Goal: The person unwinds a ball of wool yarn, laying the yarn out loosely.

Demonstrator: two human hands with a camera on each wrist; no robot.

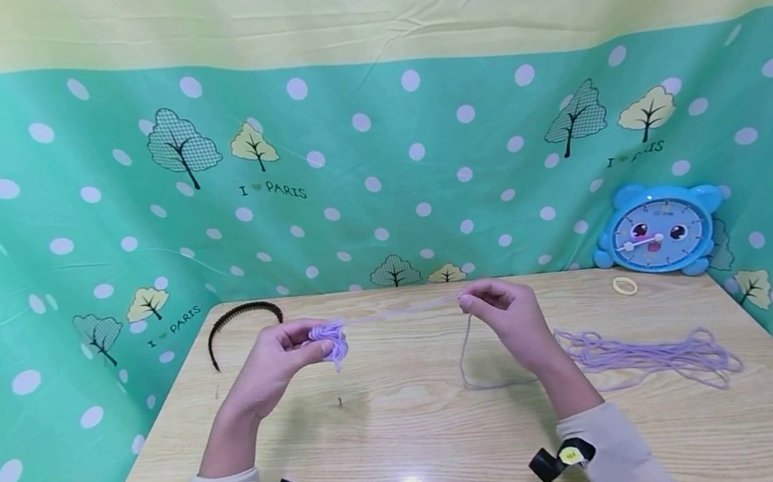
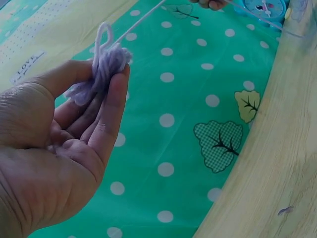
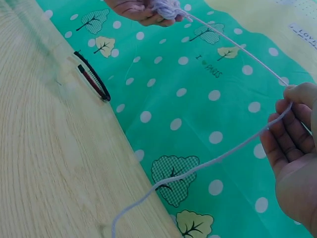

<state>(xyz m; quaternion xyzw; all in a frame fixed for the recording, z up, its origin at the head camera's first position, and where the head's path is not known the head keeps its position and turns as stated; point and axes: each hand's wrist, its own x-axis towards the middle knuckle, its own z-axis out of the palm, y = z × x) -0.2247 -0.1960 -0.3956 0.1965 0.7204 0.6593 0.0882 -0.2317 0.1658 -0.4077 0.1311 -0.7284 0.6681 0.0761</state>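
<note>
The person's left hand pinched a small bundle of lilac yarn between thumb and fingers, up above the table, while the right hand pinched the strand running from it, drawn nearly straight between the two. Past the right fingers it dropped slack toward the table, where loose yarn lay to the right. The step in hand looked like winding; the next move seemed to call for passing the strand around the bundle, left grip firm, tension even.
</note>
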